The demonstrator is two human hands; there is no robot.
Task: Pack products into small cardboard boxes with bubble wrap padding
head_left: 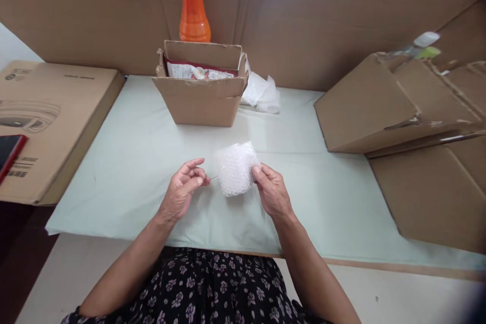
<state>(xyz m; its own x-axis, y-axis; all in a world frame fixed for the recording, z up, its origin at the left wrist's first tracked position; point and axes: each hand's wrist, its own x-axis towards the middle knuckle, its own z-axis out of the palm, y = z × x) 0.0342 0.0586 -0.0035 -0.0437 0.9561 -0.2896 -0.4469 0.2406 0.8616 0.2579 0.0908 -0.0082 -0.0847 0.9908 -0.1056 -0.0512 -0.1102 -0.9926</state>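
Observation:
A folded piece of white bubble wrap [236, 169] is held up over the middle of the table. My right hand [272, 188] pinches its right edge between thumb and fingers. To the left of the wrap, my left hand [184, 187] has its thumb and index finger closed on the end of a thin line, like a thread or a thin wire. This line runs to the left edge of the bubble wrap; its exact kind is too small to tell. Whether anything lies inside the wrap is hidden.
Behind the hands stands an open cardboard box [203, 104] with red and white packets [201, 72]. An orange bottle [194, 15] rises behind it, and crumpled clear plastic [261, 93] lies beside it. Large cartons [364, 106] fill the right. A flat carton [72, 111] bears a red-edged device [9, 154].

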